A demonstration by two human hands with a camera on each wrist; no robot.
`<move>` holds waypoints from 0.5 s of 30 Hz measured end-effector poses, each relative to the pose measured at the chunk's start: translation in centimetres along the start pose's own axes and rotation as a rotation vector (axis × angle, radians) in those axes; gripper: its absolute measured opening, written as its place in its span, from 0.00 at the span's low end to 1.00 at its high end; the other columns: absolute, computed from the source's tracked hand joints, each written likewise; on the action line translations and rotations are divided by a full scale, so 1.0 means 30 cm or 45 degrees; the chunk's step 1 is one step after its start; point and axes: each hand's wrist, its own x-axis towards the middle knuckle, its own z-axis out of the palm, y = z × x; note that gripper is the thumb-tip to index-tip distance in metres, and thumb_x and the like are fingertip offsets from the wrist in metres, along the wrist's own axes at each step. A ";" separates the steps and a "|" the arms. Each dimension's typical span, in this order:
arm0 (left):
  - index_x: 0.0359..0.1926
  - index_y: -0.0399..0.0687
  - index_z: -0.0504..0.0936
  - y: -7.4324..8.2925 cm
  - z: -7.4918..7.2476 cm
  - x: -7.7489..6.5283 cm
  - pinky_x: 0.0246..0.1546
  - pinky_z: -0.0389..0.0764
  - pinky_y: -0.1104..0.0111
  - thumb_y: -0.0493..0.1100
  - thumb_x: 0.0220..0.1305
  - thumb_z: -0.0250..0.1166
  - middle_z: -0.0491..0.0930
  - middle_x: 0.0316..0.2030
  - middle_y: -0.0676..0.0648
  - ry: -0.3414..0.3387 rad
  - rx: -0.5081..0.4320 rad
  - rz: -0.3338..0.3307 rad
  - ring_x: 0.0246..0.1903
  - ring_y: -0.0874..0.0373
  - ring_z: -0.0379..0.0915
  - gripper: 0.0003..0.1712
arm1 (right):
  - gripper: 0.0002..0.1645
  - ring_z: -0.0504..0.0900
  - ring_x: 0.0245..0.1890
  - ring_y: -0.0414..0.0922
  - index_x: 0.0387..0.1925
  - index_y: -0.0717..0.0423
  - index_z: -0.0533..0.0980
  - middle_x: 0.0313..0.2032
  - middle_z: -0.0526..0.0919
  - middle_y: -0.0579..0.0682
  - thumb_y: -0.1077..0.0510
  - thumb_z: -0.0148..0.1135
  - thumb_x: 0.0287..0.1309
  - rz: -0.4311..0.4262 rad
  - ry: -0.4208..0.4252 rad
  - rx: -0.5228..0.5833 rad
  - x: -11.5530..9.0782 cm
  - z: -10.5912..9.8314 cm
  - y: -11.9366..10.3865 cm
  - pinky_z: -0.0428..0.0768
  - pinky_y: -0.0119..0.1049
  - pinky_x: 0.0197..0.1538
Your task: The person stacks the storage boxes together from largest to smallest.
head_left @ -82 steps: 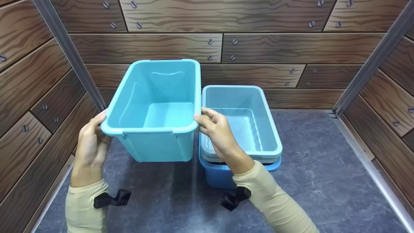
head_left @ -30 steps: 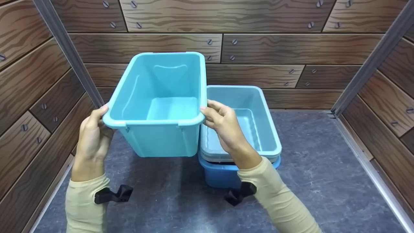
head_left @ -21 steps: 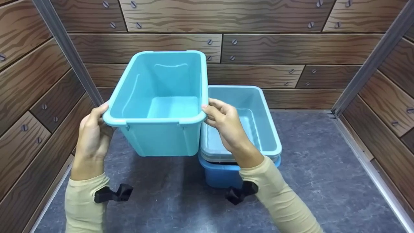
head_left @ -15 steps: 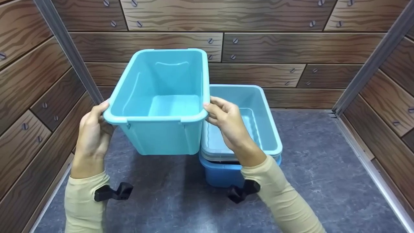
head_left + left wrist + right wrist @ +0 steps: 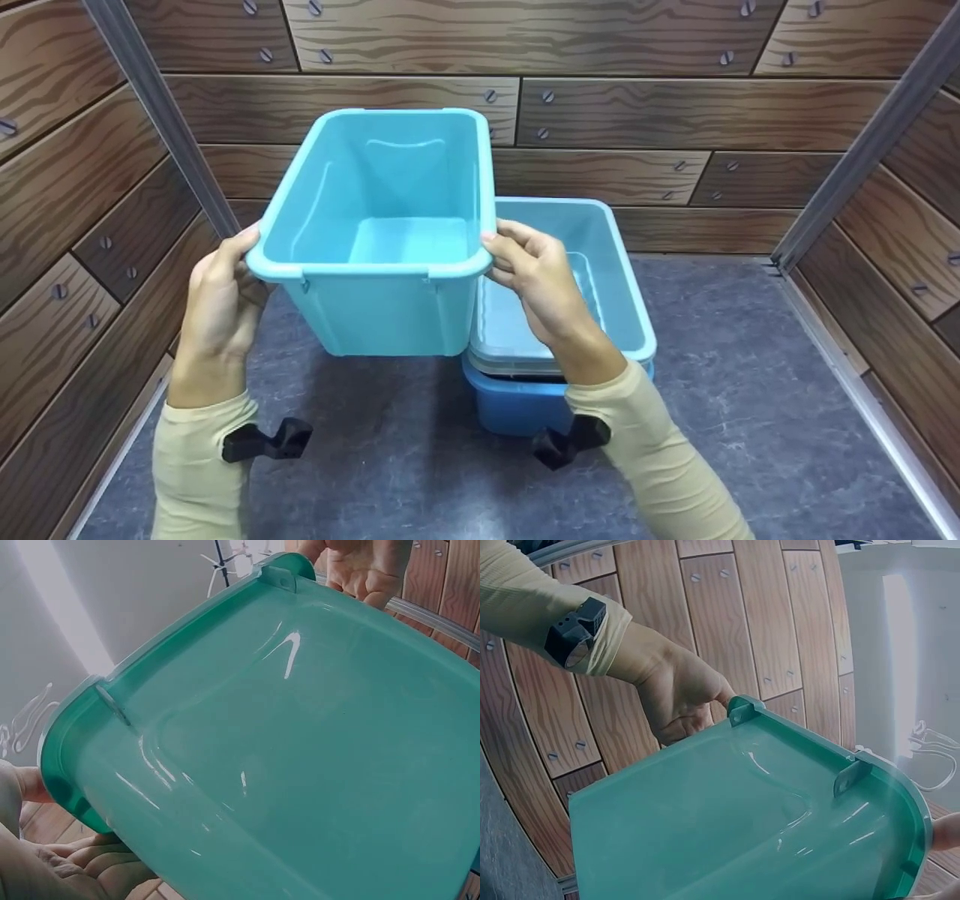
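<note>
A turquoise plastic storage bin (image 5: 382, 315) is held up off the floor in the head view, its open top tilted towards me. My left hand (image 5: 214, 315) grips the near left corner of its rim, thumb on top and fingers beneath. At the near right corner, my right hand (image 5: 547, 289) pinches the rim the same way. Nothing lies inside the bin. Both wrist views show the underside and outer wall of the same bin (image 5: 300, 735). In the right wrist view, my left hand (image 5: 682, 694) is on the far corner of the rim.
To the right, partly behind my right hand, a translucent pale blue bin (image 5: 634, 307) is stacked on a darker blue bin (image 5: 517, 412) on the grey floor (image 5: 750, 420). Wood-patterned panels (image 5: 600, 172) with metal corner posts (image 5: 855, 142) enclose three sides.
Both hands have lifted the turquoise bin higher and shifted it a little to the right, over the edge of the stack. The grips stay the same, and the stacked bins have not moved.
</note>
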 end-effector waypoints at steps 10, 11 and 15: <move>0.32 0.45 0.87 0.003 0.012 0.000 0.33 0.80 0.73 0.40 0.69 0.54 0.86 0.22 0.54 0.029 0.019 -0.009 0.24 0.65 0.80 0.15 | 0.23 0.86 0.45 0.39 0.60 0.71 0.70 0.48 0.83 0.59 0.63 0.49 0.66 -0.009 -0.008 0.016 0.003 -0.009 -0.004 0.79 0.43 0.61; 0.32 0.45 0.87 0.003 0.015 0.000 0.33 0.80 0.74 0.40 0.69 0.54 0.86 0.22 0.54 0.028 0.021 -0.008 0.24 0.65 0.80 0.15 | 0.23 0.86 0.45 0.39 0.60 0.71 0.70 0.48 0.83 0.60 0.63 0.49 0.66 -0.010 -0.008 0.017 0.003 -0.011 -0.006 0.80 0.43 0.61; 0.33 0.44 0.87 0.003 0.022 0.002 0.32 0.80 0.74 0.40 0.69 0.54 0.86 0.22 0.54 0.012 0.021 -0.003 0.24 0.66 0.80 0.15 | 0.24 0.86 0.45 0.39 0.60 0.72 0.69 0.47 0.84 0.58 0.63 0.49 0.65 -0.009 -0.002 0.022 0.000 -0.018 -0.016 0.80 0.43 0.60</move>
